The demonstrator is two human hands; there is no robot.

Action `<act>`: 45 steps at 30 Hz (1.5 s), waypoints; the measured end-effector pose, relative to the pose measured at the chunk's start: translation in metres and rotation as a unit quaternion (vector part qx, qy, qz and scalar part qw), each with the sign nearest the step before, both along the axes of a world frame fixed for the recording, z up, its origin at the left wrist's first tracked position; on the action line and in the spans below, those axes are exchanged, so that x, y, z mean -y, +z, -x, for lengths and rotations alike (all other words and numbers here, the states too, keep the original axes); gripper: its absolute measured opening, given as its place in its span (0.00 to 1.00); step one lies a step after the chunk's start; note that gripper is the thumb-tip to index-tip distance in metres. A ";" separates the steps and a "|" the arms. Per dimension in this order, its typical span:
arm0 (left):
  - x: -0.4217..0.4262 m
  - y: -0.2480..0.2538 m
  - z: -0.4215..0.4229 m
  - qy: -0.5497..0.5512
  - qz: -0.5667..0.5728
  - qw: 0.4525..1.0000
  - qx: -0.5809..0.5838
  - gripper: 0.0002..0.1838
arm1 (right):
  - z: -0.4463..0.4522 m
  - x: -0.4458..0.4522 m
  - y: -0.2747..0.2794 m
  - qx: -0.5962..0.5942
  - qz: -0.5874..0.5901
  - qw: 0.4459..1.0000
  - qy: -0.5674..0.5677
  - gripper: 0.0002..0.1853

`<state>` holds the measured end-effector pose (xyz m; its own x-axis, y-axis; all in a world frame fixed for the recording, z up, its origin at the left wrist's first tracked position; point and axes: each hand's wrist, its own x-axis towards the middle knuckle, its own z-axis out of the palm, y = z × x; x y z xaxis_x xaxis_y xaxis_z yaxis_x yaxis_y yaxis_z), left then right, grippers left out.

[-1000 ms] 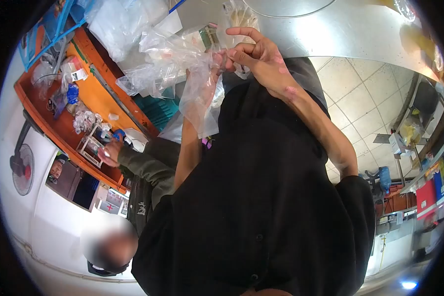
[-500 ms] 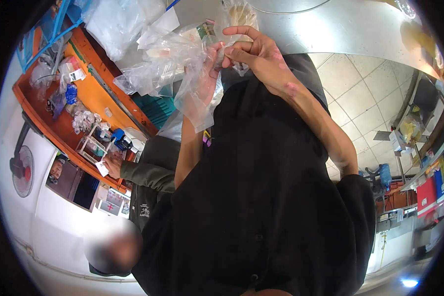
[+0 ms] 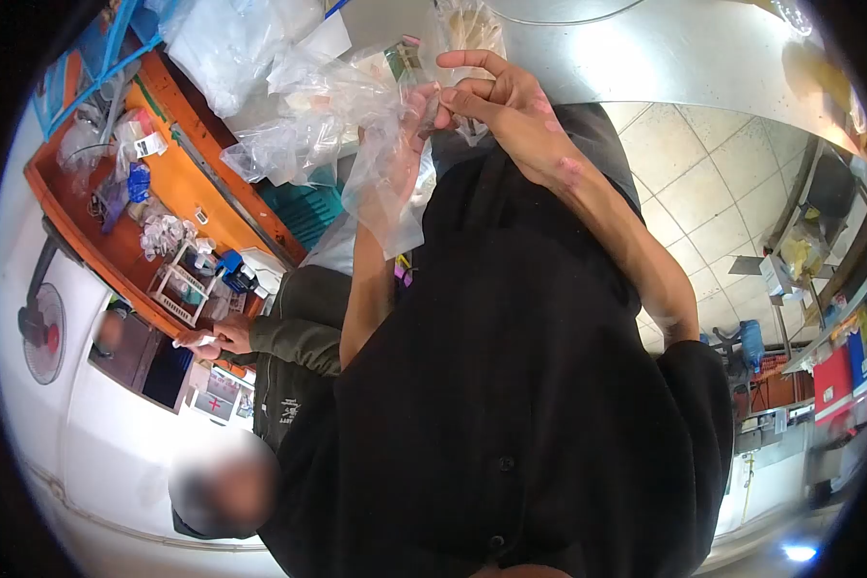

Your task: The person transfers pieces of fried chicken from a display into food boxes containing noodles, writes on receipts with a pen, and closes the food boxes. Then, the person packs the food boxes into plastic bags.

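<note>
Crumpled clear plastic bags (image 3: 308, 144) hang around my left hand (image 3: 409, 144), whose fingers are partly covered by the film. One clear plastic bag (image 3: 387, 207) drapes over that palm and wrist, and my left thumb and fingers close on its edge. My right hand (image 3: 501, 101) meets the left fingertips and pinches the same plastic between thumb and fingers, its index finger held out. Just beyond the hands lies another clear bag (image 3: 467, 34) with something pale yellowish inside. Exactly where the film passes between the fingertips is hard to see.
A metal table (image 3: 588, 58) runs across the top. To the left stands an orange counter (image 3: 202, 164) with a white rack (image 3: 181, 289) and a blue device (image 3: 236, 270). A co-worker's sleeve (image 3: 299, 313) reaches there. A teal basket (image 3: 303, 212) sits below the bags; a fan (image 3: 43, 332) is farther left.
My hands stay almost still, with the plastic shifting slightly. The co-worker's hand has drawn back from the rack toward the counter's near edge, where both their hands now meet around a small white piece.
</note>
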<state>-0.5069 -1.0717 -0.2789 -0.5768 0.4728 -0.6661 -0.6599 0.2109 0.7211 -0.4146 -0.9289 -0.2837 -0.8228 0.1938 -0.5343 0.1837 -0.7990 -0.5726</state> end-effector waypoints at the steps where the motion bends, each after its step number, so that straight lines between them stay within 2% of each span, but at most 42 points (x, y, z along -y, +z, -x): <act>1: -0.001 0.000 0.001 0.006 0.003 1.000 0.000 0.17 | 0.000 0.000 -0.001 -0.007 -0.005 1.000 0.004 0.23; 4: 0.005 -0.008 0.002 0.016 -0.050 0.998 0.028 0.17 | -0.001 0.001 0.000 -0.016 -0.003 1.000 -0.001 0.23; 7: 0.003 -0.005 -0.001 0.008 -0.041 0.999 0.024 0.17 | -0.001 0.000 0.000 -0.007 0.006 1.000 -0.004 0.23; 11: 0.003 -0.002 -0.001 -0.027 0.019 0.999 -0.031 0.15 | -0.001 0.002 0.001 0.001 0.021 0.999 -0.028 0.24; 13: 0.000 0.003 0.002 -0.064 0.076 0.992 -0.076 0.12 | -0.002 0.004 0.000 0.013 0.027 0.999 -0.035 0.19; 14: -0.002 0.009 0.005 -0.148 0.129 0.968 -0.159 0.11 | -0.002 0.005 0.000 0.018 0.029 0.999 -0.039 0.17; 16: -0.008 0.023 0.010 -0.304 0.226 0.870 -0.317 0.09 | -0.003 0.003 0.002 0.037 -0.029 0.999 -0.001 0.12; 17: -0.006 0.019 0.009 -0.258 0.160 0.913 -0.273 0.08 | -0.004 0.003 0.004 0.046 -0.058 0.997 0.018 0.10; 18: -0.003 0.013 0.008 -0.210 0.092 0.946 -0.227 0.08 | -0.004 0.002 0.007 0.048 -0.157 0.986 0.025 0.08; 20: -0.002 0.008 0.008 -0.177 0.024 0.964 -0.200 0.07 | -0.006 0.002 0.013 0.051 -0.350 0.935 0.037 0.05; 23: -0.004 0.004 0.006 -0.192 0.031 0.951 -0.240 0.07 | -0.005 0.009 0.011 0.045 -0.314 0.948 -0.028 0.05; 25: -0.006 0.001 0.003 -0.158 0.044 0.956 -0.242 0.08 | -0.005 0.008 0.005 0.043 -0.393 0.917 -0.055 0.04; 27: -0.006 0.004 0.002 -0.170 0.070 0.948 -0.258 0.08 | -0.006 0.006 0.004 0.046 -0.374 0.925 -0.057 0.04; 29: -0.006 0.005 0.004 -0.195 0.060 0.938 -0.281 0.07 | -0.006 0.003 0.009 0.051 -0.256 0.965 -0.035 0.05; 31: -0.003 0.002 0.008 -0.230 0.014 0.922 -0.310 0.06 | -0.007 -0.007 0.016 0.039 -0.258 0.965 -0.009 0.05; 34: -0.003 -0.002 0.002 -0.219 0.048 0.936 -0.272 0.04 | -0.009 -0.008 0.011 0.040 -0.279 0.959 0.014 0.06; 37: -0.010 -0.004 0.006 -0.313 0.030 0.837 -0.448 0.03 | -0.012 -0.007 0.003 0.047 -0.300 0.952 0.041 0.06; 39: -0.002 -0.014 0.002 -0.224 0.010 0.933 -0.282 0.07 | -0.008 -0.002 0.003 0.046 -0.291 0.955 0.026 0.06; 41: -0.015 -0.004 -0.001 -0.207 -0.016 0.916 -0.344 0.11 | -0.002 0.004 0.008 0.043 -0.262 0.964 -0.023 0.06; 42: -0.021 0.000 -0.001 -0.206 0.001 0.905 -0.371 0.12 | -0.002 -0.002 0.015 0.076 -0.285 0.955 0.028 0.05; 45: -0.023 -0.002 -0.008 -0.112 -0.005 0.961 -0.254 0.16 | -0.001 0.010 -0.002 0.077 -0.299 0.951 -0.031 0.06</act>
